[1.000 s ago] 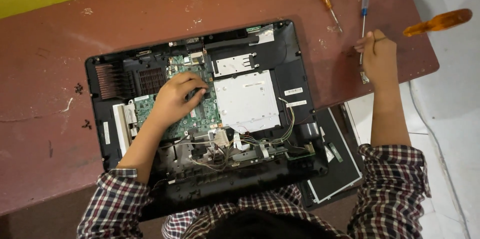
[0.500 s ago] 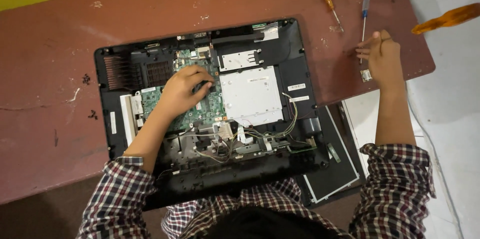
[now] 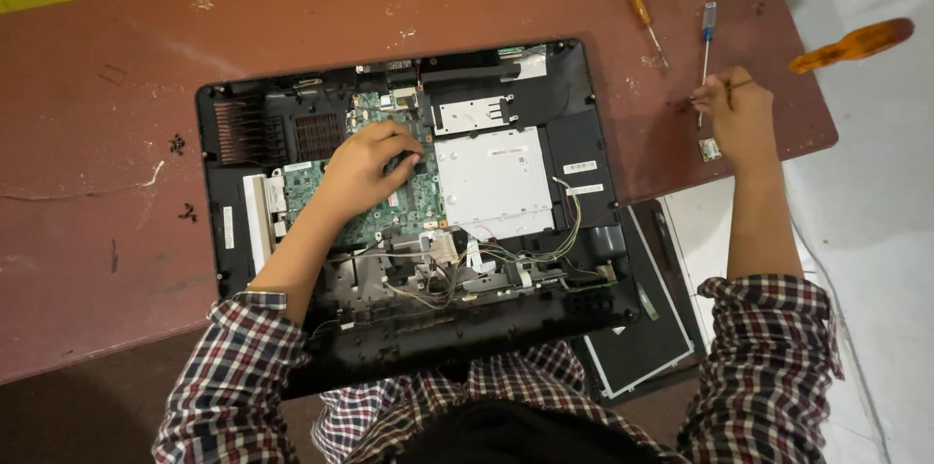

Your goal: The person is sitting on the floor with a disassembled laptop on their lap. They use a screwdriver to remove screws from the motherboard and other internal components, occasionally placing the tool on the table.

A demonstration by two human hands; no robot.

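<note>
A big black computer point(image 3: 409, 221) lies flat in the middle of the brown table point(image 3: 117, 133), with its back cover off. Its near edge hangs over the near edge of the table, above the person's lap. Inside it you can see a green board point(image 3: 409, 201), a shiny silver box point(image 3: 491, 182) next to it, and a bunch of thin wires point(image 3: 516, 255) closer to the person.

The left hand point(image 3: 365, 167) rests on the green board. Its fingers point(image 3: 404, 148) are bent and press down on the far part of the board, but it is too small to tell if they pinch anything there.

The right hand point(image 3: 739, 114) is well apart from the computer, near the right edge of the table. Its grip is closed on something thin and dark, most likely a small tool, and its tip is too tiny to make out. A screwdriver with a blue handle point(image 3: 706, 41) lies just beside this hand, its long side pointing to the far edge. An orange screwdriver point(image 3: 642, 18) lies a little to the left of that one. A small square chip point(image 3: 710, 149) sits on the table right by the hand. Another orange handle point(image 3: 851, 44) sticks out past the right edge.

So the right hand is the one nearer the tools, and the left hand is the one on the board.
</note>
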